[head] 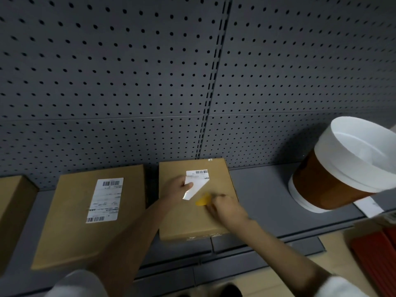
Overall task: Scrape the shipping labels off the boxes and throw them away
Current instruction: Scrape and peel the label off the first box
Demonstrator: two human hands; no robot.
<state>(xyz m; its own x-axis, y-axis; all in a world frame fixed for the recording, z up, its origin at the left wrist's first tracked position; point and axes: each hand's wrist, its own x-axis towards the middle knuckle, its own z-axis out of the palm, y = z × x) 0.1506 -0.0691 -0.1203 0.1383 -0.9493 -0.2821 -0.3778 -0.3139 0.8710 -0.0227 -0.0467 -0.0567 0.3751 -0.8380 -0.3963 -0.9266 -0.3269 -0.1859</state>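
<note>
A brown cardboard box [188, 219] lies flat on the grey shelf, right of centre. Its white shipping label [198, 179] is half peeled, the lower part folded up and away from the cardboard. My left hand [175, 188] pinches the loose flap of that label. My right hand [225, 207] holds a yellow scraper [203, 200] whose blade lies against the box just under the lifted label. A second, larger box [70, 221] sits to the left with a whole white label [106, 200] flat on its top.
A brown bin with a white liner [347, 168] stands tilted at the right on the shelf [263, 202]. A third box [10, 202] shows at the far left. Grey pegboard [150, 71] rises behind. A red ribbed object [377, 258] lies on the floor at lower right.
</note>
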